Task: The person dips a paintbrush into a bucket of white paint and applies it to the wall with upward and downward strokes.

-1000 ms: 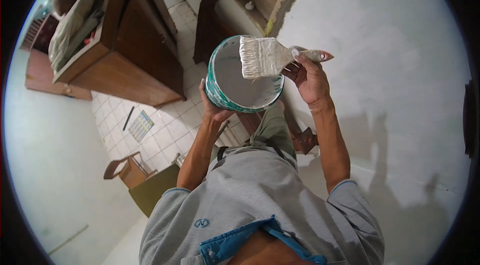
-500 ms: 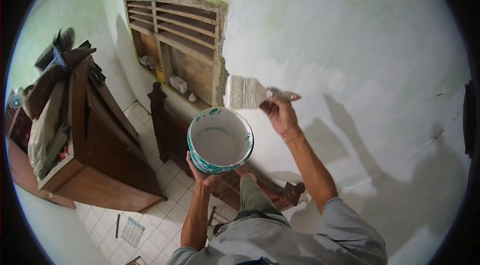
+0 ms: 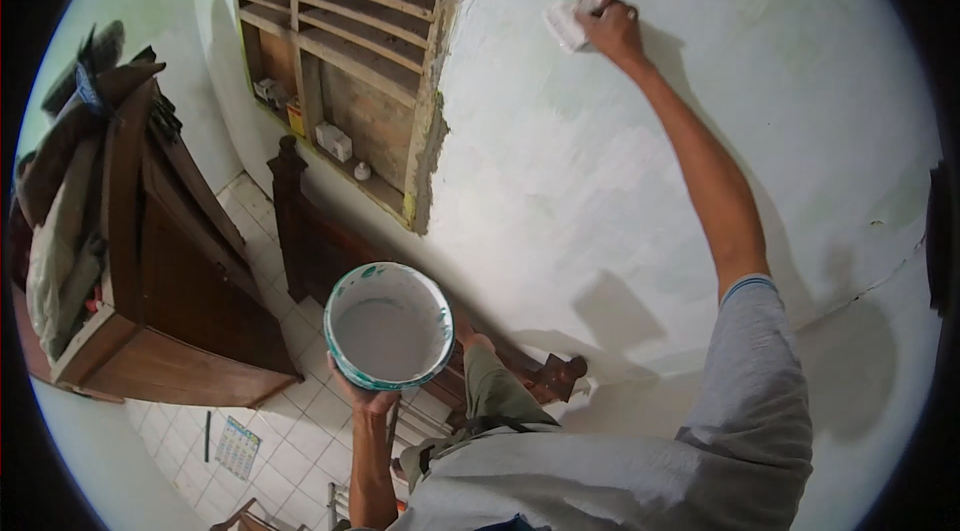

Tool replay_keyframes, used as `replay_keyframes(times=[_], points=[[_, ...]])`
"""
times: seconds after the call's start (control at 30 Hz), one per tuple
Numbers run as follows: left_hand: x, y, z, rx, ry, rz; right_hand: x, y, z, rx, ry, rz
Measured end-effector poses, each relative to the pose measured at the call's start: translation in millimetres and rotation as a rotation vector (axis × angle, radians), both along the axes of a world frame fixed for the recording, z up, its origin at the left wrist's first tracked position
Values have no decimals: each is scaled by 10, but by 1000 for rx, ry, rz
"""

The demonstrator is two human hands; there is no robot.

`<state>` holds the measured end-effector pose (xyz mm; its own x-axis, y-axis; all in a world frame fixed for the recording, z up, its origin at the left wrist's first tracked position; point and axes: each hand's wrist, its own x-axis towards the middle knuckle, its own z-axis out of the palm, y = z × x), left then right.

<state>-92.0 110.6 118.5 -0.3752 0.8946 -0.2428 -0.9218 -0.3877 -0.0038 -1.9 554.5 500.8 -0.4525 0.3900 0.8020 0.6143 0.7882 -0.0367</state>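
My right hand (image 3: 615,34) grips the handle of a wide paintbrush (image 3: 568,28), its pale bristles against the upper part of the wall (image 3: 540,141). That arm is stretched far up and to the right. White paint lies patchily over the wall's light green. Lower down, my left hand (image 3: 362,397) is closed on a paint bucket (image 3: 447,333), holding it from beneath and at its near side. White paint (image 3: 388,339) shows inside, and green smears mark the bucket's rim. Most of the left fingers are hidden under the bucket.
A wooden vent frame (image 3: 437,81) with slats is set in the wall, small items on its ledge. At left stands a brown wooden cabinet (image 3: 190,311) piled with bundles (image 3: 65,201). Dark carved furniture (image 3: 290,221) runs along the wall above the tiled floor (image 3: 300,438).
My right hand has carried the paintbrush up and to the right, from beside the vent frame to higher on the wall. The bucket in my left hand now appears lower and further left.
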Motion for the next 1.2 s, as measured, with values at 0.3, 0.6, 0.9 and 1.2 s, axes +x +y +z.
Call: replay_keyframes(times=[0.3, 0.6, 0.9, 1.2], points=[[-174, -534, -504, -67, -70, 68, -299, -74, -1012, -164, -226, 173], [-110, -593, -506, -186, -187, 141, -451, 110, -1404, 222, -266, 305], [-42, -592, -564, -181, -194, 225, -488, 28, -49, 231, -112, 250], [-115, -581, -588, -174, -245, 282, -802, -58, -1370, -118, -503, 229]])
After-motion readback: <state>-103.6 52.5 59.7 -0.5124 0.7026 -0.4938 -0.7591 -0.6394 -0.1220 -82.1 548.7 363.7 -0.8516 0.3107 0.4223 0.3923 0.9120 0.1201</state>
